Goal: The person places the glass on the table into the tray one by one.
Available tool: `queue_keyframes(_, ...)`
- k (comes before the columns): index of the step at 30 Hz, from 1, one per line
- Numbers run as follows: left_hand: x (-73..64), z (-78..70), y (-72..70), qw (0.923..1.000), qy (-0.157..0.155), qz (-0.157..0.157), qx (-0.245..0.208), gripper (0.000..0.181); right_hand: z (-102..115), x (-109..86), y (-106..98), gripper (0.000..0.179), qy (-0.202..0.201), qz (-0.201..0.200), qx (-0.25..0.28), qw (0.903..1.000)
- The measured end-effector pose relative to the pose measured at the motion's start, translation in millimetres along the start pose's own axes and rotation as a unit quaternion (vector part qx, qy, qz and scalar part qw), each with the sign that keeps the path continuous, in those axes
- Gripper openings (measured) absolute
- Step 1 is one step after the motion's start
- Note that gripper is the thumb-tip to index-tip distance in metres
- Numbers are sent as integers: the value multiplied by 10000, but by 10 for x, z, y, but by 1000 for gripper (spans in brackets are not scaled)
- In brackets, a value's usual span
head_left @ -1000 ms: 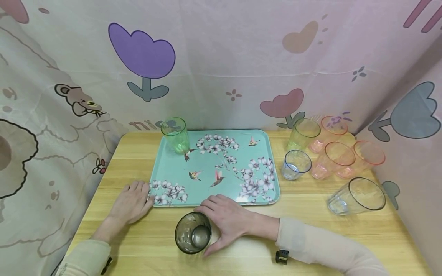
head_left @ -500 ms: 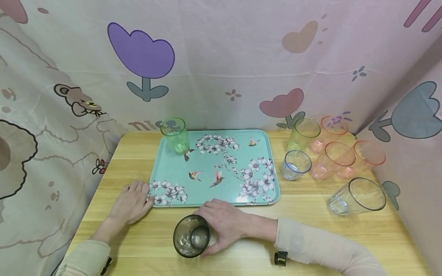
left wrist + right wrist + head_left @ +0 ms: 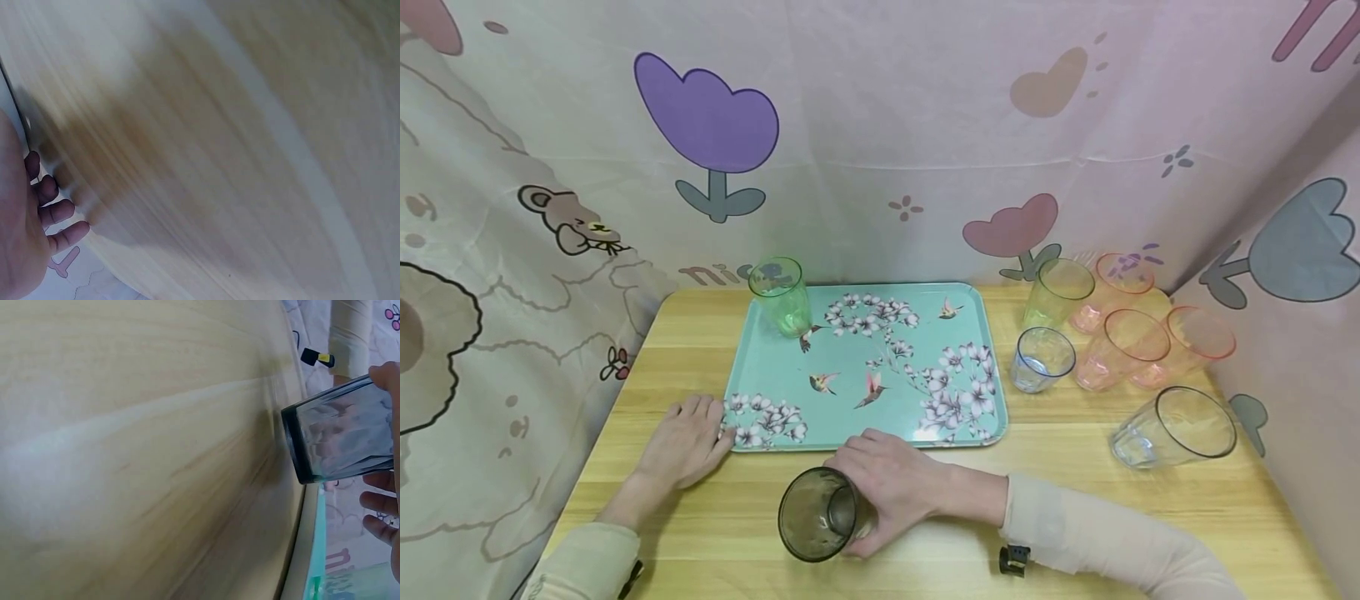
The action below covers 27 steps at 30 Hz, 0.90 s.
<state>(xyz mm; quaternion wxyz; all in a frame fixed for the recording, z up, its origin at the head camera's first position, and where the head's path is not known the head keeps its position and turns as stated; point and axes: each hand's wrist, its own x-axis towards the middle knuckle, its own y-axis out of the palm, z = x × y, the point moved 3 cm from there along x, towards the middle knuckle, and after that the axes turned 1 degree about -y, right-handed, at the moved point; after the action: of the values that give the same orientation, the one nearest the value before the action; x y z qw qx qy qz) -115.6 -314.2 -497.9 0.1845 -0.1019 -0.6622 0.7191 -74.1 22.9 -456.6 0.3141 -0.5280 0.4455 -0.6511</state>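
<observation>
My right hand (image 3: pixel 895 487) grips a dark smoky drinking glass (image 3: pixel 805 527) by its right side, in front of the tray (image 3: pixel 857 421). The glass leans, its mouth towards the front left in the head view. Seen from the right wrist, the glass (image 3: pixel 347 434) has its thick dark base close over the wooden table, with thumb and fingers on opposite sides. My left hand (image 3: pixel 683 442) rests on the table, fingers extended, its thumb at the tray's front left corner. A green glass (image 3: pixel 786 304) stands upright on the tray's back left corner.
Right of the tray stand a yellow-green glass (image 3: pixel 1051 296), a short blue-rimmed glass (image 3: pixel 1033 371), several orange-pink glasses (image 3: pixel 1101 358) and a clear dark-rimmed glass (image 3: pixel 1157 433). A patterned curtain (image 3: pixel 865 150) hangs along the table's back and sides.
My right thumb has closed in against the smoky glass. The glass has shifted slightly towards the front and now tilts. My left hand has stayed put.
</observation>
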Motion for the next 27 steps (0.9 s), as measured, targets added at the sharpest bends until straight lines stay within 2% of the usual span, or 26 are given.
queue_keyframes(11,2,10,15,10000,22,-30,27,31,-89,-8,-127,91,-161,210,-427,9987)
queue_keyframes(18,9,13,17,9999,-24,116,3,32,-144,-4,-210,90,-166,375,-684,9968)
queue_keyframes(27,5,13,29,10000,-31,75,10,31,-234,7,-306,88,-254,633,-1101,9916)
